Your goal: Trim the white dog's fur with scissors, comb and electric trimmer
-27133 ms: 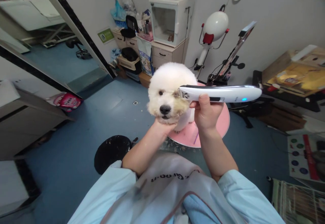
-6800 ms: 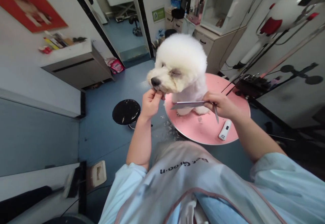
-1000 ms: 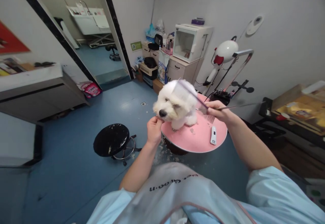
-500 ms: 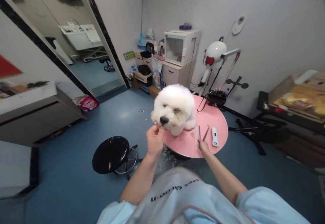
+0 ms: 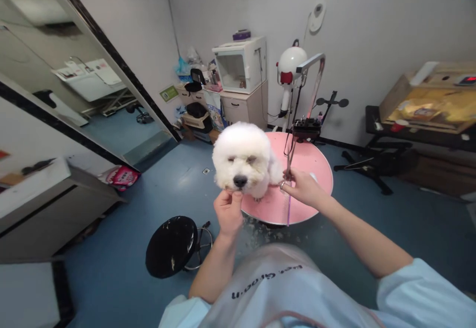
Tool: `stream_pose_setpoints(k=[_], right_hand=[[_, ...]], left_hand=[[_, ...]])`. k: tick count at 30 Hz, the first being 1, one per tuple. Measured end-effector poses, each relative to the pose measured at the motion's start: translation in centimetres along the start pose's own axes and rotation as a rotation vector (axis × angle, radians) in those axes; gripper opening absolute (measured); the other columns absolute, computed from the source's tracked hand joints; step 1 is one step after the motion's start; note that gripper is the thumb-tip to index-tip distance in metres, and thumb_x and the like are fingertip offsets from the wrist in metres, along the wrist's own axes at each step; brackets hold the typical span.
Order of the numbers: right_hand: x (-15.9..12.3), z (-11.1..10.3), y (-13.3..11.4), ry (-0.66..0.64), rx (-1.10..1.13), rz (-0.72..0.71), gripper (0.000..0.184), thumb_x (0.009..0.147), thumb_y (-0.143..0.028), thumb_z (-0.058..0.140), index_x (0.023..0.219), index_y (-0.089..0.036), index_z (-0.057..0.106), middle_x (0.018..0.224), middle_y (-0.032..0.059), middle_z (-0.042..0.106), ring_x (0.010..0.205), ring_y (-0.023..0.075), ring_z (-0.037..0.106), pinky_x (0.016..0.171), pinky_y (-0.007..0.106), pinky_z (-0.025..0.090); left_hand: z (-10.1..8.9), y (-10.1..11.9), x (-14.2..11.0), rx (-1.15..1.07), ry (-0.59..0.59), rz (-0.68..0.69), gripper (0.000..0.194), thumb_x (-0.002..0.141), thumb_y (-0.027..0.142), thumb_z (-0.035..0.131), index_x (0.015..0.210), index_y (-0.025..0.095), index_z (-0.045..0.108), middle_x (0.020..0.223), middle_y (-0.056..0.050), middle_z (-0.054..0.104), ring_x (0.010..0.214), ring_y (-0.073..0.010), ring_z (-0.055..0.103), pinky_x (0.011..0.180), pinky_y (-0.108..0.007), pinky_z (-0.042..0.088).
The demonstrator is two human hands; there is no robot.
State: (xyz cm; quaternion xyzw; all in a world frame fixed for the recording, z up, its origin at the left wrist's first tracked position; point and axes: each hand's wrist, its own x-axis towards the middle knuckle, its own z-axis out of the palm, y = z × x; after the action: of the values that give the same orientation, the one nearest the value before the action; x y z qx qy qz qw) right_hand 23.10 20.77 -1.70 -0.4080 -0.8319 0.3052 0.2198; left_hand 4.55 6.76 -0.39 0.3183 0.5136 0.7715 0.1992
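Observation:
A fluffy white dog [image 5: 243, 152] sits on a round pink grooming table [image 5: 316, 157], facing me. Right under its nose, my left hand [image 5: 228, 213] is closed in a pinch on the chin fur. My right hand [image 5: 305, 188] is beside the dog, closed round a pair of scissors [image 5: 292, 152] whose blades point up and away. A finger ring of the scissors shows at the thumb side. A purple-backed comb [image 5: 288, 211] extends down from the same hand past the table's near edge. Behind that hand the white clipper [image 5: 313, 176] is mostly hidden.
A black stool [image 5: 171, 246] stands at the left, with fur clippings on the floor below the table. A metal grooming arm [image 5: 312, 63] and a white dryer [image 5: 292, 62] rise behind the table. Cabinets [image 5: 243, 107] line the wall; a large mirror fills the left.
My right hand has lifted the scissors from the table, turned them blades up, and taken the comb too. My left hand stays at the dog's chin. The view has shifted to the right.

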Motion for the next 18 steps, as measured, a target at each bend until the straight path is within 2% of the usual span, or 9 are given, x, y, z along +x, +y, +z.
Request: stream_pose_setpoints(k=[2,5,8,11,15,18], right_hand=[[-0.1,-1.1,-2.6,0.066,-0.361,-0.078,0.019,0.082,-0.021,0.047,0.095,-0.014,0.057,0.090,0.0099,0.065,0.074,0.0181,0.058,0.062,0.026,0.036],[0.3,-2.0,-5.1,0.114,-0.637,-0.142,0.022,0.081,-0.021,0.044,0.096,-0.013,0.059,0.086,0.0101,0.065,0.069,0.0184,0.055,0.056,0.027,0.027],[0.9,-2.2,-6.1,0.151,-0.729,-0.209,0.022,0.080,-0.024,0.046,0.094,-0.012,0.059,0.084,0.0104,0.064,0.067,0.0180,0.053,0.055,0.028,0.022],[1.0,-2.4,-6.2,0.167,-0.768,-0.209,0.022,0.083,-0.017,0.039,0.090,-0.012,0.059,0.079,0.0094,0.063,0.061,0.0157,0.049,0.054,0.028,0.018],[0.8,-2.9,-6.1,0.225,-0.828,-0.271,0.020,0.081,-0.020,0.042,0.089,-0.012,0.059,0.079,0.0102,0.062,0.062,0.0171,0.047,0.055,0.029,0.018],[0.9,-3.5,-6.3,0.243,-0.864,-0.304,0.019,0.080,-0.014,0.041,0.084,-0.012,0.060,0.076,0.0104,0.061,0.062,0.0167,0.046,0.057,0.029,0.019]], left_hand=[[0.0,-0.1,0.2,-0.019,0.017,0.022,0.033,0.071,0.039,0.070,0.059,0.011,0.060,0.056,0.000,0.054,0.055,-0.0073,0.044,0.055,-0.018,0.039],[-0.1,-0.2,0.5,-0.044,0.020,0.043,0.035,0.072,0.037,0.071,0.055,0.011,0.054,0.053,0.002,0.048,0.054,-0.0059,0.039,0.055,-0.017,0.037],[-0.3,-0.2,0.6,-0.056,0.000,0.051,0.034,0.074,0.037,0.069,0.056,0.011,0.054,0.054,0.002,0.048,0.054,-0.0060,0.039,0.056,-0.017,0.037],[-0.5,-0.1,0.7,-0.053,-0.018,0.059,0.033,0.074,0.037,0.068,0.058,0.011,0.057,0.056,0.001,0.050,0.056,-0.0068,0.042,0.058,-0.018,0.038],[-0.5,0.1,0.9,-0.013,-0.011,0.046,0.036,0.073,0.042,0.069,0.058,0.011,0.057,0.055,0.001,0.050,0.054,-0.0073,0.041,0.056,-0.018,0.038],[-0.5,0.1,1.0,-0.011,-0.005,0.041,0.038,0.071,0.043,0.070,0.055,0.011,0.055,0.053,0.002,0.048,0.053,-0.0068,0.040,0.056,-0.018,0.038]])
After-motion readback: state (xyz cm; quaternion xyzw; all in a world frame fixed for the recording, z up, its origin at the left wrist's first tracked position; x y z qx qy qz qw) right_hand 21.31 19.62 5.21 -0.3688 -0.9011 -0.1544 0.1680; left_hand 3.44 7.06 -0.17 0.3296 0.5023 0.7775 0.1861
